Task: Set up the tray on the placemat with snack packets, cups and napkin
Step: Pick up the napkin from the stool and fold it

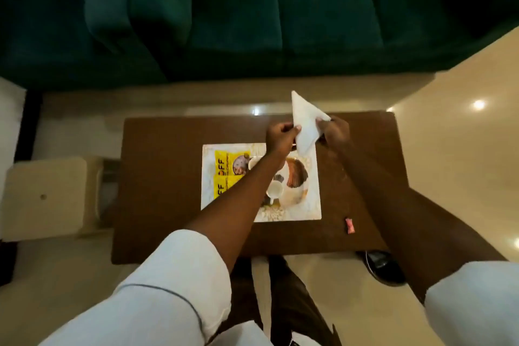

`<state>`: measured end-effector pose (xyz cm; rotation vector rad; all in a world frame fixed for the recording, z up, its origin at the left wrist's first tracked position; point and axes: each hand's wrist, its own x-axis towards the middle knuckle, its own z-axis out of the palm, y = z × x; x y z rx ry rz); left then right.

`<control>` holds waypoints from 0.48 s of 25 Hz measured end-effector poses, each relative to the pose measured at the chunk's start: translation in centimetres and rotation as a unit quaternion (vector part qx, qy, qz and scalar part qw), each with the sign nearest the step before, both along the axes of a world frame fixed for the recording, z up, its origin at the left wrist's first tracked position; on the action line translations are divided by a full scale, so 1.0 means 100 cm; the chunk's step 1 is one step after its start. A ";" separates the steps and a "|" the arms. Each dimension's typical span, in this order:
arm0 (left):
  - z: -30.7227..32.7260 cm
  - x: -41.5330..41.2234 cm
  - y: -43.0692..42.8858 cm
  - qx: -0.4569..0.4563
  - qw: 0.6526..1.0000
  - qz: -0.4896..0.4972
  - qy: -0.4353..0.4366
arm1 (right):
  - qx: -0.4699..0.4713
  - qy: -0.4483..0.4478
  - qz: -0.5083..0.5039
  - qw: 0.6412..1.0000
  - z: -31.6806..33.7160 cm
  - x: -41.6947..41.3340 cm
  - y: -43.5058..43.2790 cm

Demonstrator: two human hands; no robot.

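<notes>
A brown table (pixel 168 177) stands on a pale floor (pixel 449 93) in front of a dark green sofa (pixel 252 22). On the table lies a pale placemat (pixel 313 205), and on it sits a round tray (pixel 302 194) with a brown and white pattern. In the tray a white cup (pixel 274 189) stands upright with its handle toward the near side, and a second cup (pixel 253 163) shows only in part behind the left forearm. What the cups hold cannot be made out. Two yellow snack packets (pixel 224 168) lie side by side along the left of the placemat, their right ends hidden by the arm, so whether they rest on the tray rim cannot be told.

The napkin (pixel 306 123) is held up above the far edge of the placemat, folded into a white triangle with its point toward the sofa. The left hand (pixel 280 137) pinches its left edge between thumb and fingers. The right hand (pixel 334 129) grips its right corner, fingers closed on the paper. The two hands are near each other, with the napkin between them.

A small pink wrapper (pixel 350 225) lies on the table, just beside the placemat's near right corner. A dark shoe (pixel 384 267) shows on the floor below the table edge.
</notes>
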<state>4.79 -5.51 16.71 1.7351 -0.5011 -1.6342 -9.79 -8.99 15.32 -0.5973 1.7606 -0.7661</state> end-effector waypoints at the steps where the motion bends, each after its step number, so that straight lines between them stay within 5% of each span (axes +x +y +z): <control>1: -0.029 -0.006 0.022 0.022 1.000 0.015 0.008 | 0.017 0.008 -0.007 1.000 -0.030 -0.007 0.017; 8: -0.164 -0.063 0.143 0.231 0.960 0.130 0.091 | 0.115 0.046 0.000 0.992 -0.187 -0.027 0.100; 12: -0.202 -0.065 0.156 0.275 0.933 0.208 0.104 | 0.143 0.073 0.010 0.987 -0.230 -0.025 0.121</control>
